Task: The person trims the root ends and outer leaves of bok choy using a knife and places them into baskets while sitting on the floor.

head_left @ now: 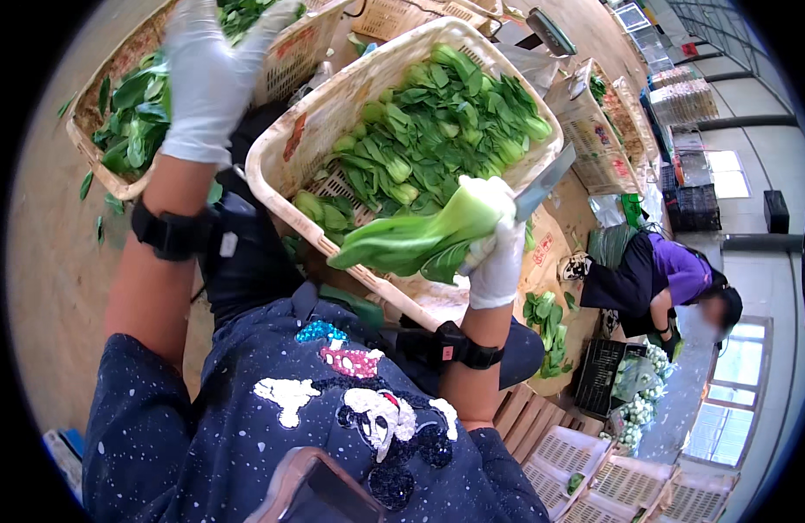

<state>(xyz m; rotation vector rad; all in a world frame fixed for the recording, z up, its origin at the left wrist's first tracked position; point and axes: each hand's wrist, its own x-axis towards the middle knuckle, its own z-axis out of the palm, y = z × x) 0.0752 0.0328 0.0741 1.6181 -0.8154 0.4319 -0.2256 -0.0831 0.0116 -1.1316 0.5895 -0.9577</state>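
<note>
My left hand (209,91), in a white glove, is raised over a crate of loose green leaves (139,122) at the left. Its fingers are spread and hold nothing I can see. My right hand (497,266), also gloved, is closed around a head of bok choy (429,228), its pale base up and leaves pointing left. A knife (546,183) is in the same hand, its flat blade sticking out beyond the base; the handle is hidden. Below them, a cream plastic crate (276,205) holds many bok choy heads (446,126).
More bok choy (549,336) lies on the floor at the right. Stacked crates (594,131) stand beyond the big crate. A person in purple (677,270) bends over a black crate (601,376). Pale crates (625,479) sit at lower right beside a wooden pallet (526,418).
</note>
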